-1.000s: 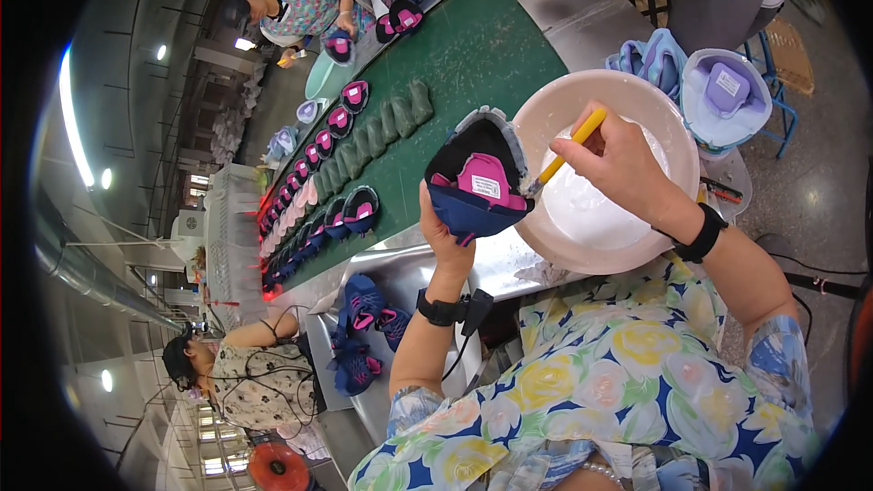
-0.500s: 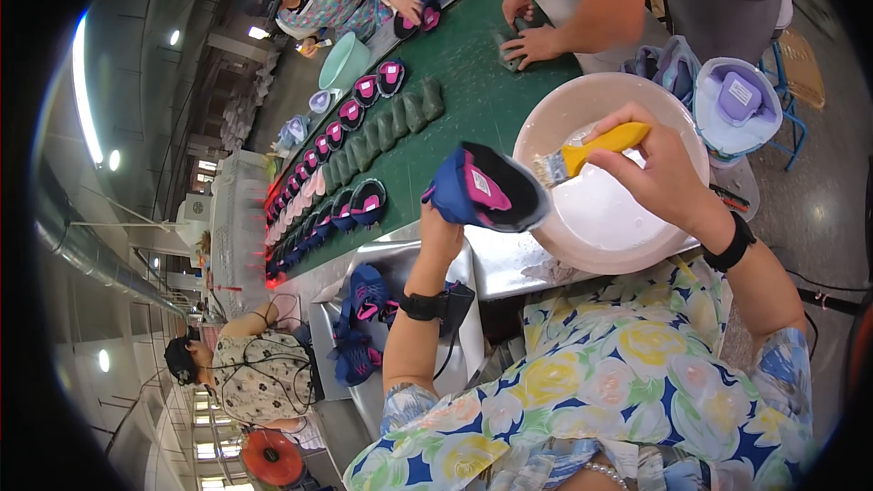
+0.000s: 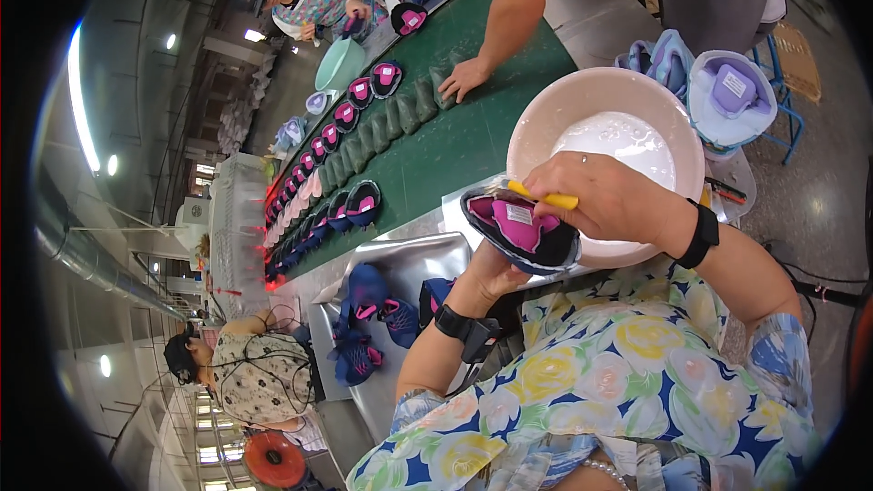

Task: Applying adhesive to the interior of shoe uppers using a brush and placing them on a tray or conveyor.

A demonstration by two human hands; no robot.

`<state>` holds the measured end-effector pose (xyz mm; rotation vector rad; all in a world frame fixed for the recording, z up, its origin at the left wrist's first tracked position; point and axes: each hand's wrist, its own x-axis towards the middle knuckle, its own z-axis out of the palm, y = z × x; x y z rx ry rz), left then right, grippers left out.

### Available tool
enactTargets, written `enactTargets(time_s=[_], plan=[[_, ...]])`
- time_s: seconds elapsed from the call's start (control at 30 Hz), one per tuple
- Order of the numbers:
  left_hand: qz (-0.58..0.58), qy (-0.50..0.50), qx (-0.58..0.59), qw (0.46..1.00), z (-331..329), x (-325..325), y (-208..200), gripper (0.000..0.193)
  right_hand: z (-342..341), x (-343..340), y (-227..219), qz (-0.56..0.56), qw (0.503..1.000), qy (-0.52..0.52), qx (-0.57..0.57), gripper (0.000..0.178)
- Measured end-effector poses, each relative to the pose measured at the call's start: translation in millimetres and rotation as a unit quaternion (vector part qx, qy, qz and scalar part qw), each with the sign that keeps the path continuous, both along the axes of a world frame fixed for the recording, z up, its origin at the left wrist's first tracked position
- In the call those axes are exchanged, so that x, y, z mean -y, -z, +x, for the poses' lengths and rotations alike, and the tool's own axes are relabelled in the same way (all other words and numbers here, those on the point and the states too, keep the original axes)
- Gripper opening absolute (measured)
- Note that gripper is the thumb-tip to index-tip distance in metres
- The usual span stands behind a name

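Note:
My left hand (image 3: pixel 493 275) grips a shoe upper (image 3: pixel 523 227) from beneath, its underside turned up. Dark blue outside, it has a black rim and a bright pink inside with a white label. In my right hand (image 3: pixel 607 195) is a paintbrush (image 3: pixel 551 196) with a yellow handle. Its bristles, partly hidden, are at the upper's far edge. Both hands work at the near left side of a pale pink basin (image 3: pixel 527 127) that holds white liquid (image 3: pixel 627 141). The upper overlaps the metal table edge from this view.
Left of me, a metal tray (image 3: pixel 436 255) holds several blue shoe uppers (image 3: pixel 400 320). Rows of uppers and dark grey soles (image 3: pixel 400 116) line a green conveyor belt (image 3: pixel 491 145). A co-worker's hand (image 3: pixel 464 79) touches the soles. Lilac uppers (image 3: pixel 727 95) stand beyond the basin, right.
My left hand has drawn the upper nearer and tilted it. The brush has moved left and down from over the basin to the upper's edge. The co-worker's hand has shifted left to the soles.

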<state>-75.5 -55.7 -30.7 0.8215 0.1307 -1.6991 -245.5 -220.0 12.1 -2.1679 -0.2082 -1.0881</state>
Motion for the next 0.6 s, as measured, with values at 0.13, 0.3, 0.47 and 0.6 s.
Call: enactTargets(time_s=[0.13, 0.3, 0.47, 0.6], plan=[[-0.049, -0.015, -0.012, 0.999, 10, -4, 5, 0.040, -3, 4, 0, 0.066, 0.992, 0.033, -0.105, 0.022], [-0.122, 0.004, 0.088, 0.989, 12, -2, 3, 0.042, 2, 13, -4, 0.132, 0.972, 0.043, -0.192, 0.022], [-0.165, -0.014, 0.356, 0.920, 15, -2, -11, 0.039, -9, 30, -19, 0.137, 0.958, 0.033, -0.248, 0.028], [-0.154, -0.003, 0.330, 0.931, 22, -5, -16, 0.041, -4, 18, -18, 0.143, 0.983, 0.059, -0.096, 0.020]])
